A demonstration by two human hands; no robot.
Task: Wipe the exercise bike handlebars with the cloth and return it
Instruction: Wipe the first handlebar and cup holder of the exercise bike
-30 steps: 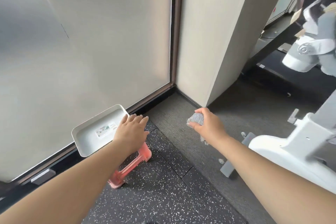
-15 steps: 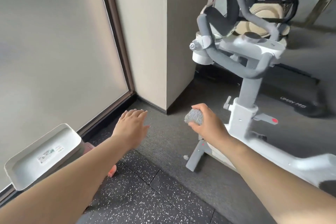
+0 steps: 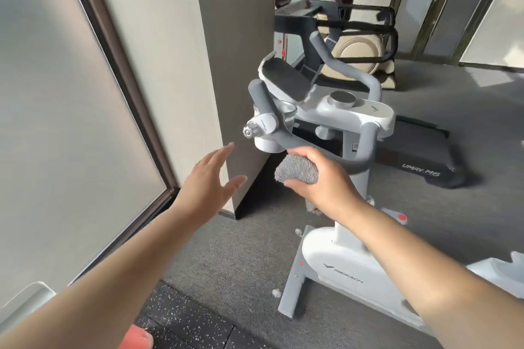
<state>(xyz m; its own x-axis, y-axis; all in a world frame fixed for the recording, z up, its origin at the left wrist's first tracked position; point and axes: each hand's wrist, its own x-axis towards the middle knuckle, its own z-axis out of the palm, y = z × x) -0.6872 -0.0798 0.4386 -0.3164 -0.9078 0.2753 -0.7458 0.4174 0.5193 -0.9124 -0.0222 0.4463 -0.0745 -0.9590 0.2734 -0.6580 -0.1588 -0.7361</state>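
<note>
A white exercise bike stands at the right with grey padded handlebars curving around a white console. My right hand is shut on a bunched grey cloth, held just under the near handlebar bar, close to touching it. My left hand is open with fingers spread, empty, in the air left of the bike near the pillar's corner.
A beige pillar rises between the frosted glass wall and the bike. A white tray on a red stool sits at the bottom left. A black treadmill and another machine stand behind.
The view swung up and right from the tray to the bike. My right hand rose with the cloth to the near handlebar. My left hand left the tray and lifted, open.
</note>
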